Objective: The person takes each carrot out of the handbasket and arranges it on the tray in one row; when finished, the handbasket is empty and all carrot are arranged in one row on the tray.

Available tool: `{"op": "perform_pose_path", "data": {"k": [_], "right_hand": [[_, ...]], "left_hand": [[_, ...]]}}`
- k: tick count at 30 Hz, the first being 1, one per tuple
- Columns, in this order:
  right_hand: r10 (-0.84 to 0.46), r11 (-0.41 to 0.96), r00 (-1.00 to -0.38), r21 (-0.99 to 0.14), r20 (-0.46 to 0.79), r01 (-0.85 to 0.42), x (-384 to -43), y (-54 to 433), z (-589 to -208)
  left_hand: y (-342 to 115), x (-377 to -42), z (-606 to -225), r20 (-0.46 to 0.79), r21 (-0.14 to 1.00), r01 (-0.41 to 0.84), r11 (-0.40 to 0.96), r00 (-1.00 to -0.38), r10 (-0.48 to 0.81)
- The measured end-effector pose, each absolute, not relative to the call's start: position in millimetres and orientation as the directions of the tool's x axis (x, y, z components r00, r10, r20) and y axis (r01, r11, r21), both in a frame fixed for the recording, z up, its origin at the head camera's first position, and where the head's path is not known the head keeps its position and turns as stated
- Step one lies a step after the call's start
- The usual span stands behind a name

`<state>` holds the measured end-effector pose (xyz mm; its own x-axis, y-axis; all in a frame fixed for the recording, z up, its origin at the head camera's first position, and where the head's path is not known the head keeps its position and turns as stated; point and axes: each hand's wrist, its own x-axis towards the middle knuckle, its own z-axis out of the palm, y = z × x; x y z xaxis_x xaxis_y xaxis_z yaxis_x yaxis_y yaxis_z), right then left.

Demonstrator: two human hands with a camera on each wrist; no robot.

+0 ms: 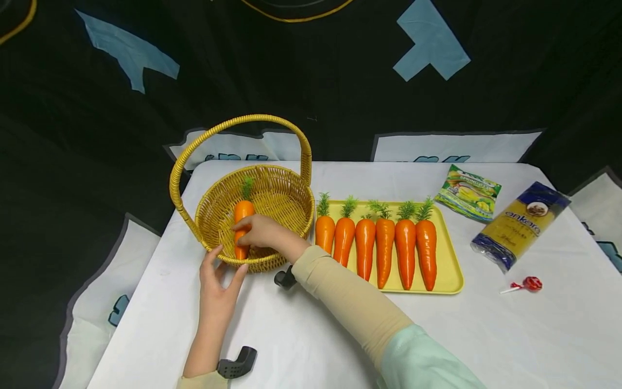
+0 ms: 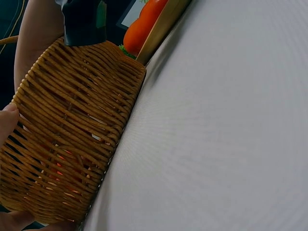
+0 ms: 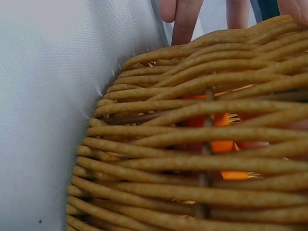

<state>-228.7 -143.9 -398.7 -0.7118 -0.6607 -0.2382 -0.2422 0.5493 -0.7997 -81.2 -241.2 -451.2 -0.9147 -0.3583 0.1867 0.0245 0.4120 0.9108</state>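
My right hand (image 1: 264,233) reaches over the near rim of a wicker basket (image 1: 286,186) and grips an orange carrot (image 1: 244,209) with a green top. This carrot lies inside, toward the left; bits of orange show through the weave (image 3: 222,144) in the right wrist view. My left hand (image 1: 218,286) rests against the basket's near left side, thumb and fingers spread and touching the wall near the rim. The left wrist view shows its thumb (image 2: 7,121) at the edge of the weave. More carrots (image 1: 385,243) lie side by side on a yellow tray (image 1: 451,270).
A green packet (image 1: 468,193), a blue-and-yellow pasta bag (image 1: 522,224) and a red lollipop (image 1: 533,284) lie right of the tray on the white table (image 1: 311,335). The basket's tall handle (image 1: 252,118) arches above it. A dark cloth (image 1: 291,70) hangs behind.
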Motion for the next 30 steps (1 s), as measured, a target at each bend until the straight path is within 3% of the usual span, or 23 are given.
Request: {"op": "perform_pose_path", "data": {"k": [8,19,30], "right_hand": [[-0.640,0.480,-0.742,-0.857,-0.198,-0.186,-231.2,-141.1,-402.4],[-0.629,0.475,-0.763,-0.850,-0.146,-0.229,-230.0,-140.1,-397.6],[-0.625,0.380,-0.763,-0.919,-0.166,-0.111,-236.6,-126.5,-393.3]], "left_hand": [[-240.4,-81.9,-449.6,0.183,0.912,0.023,0.411,-0.917,-0.354],[-242.1,-82.1,-450.3,0.170,0.906,0.002,0.424,-0.917,-0.360],[-243.0,-81.5,-451.4,0.157,0.909,-0.006,0.416,-0.920,-0.358]]}}
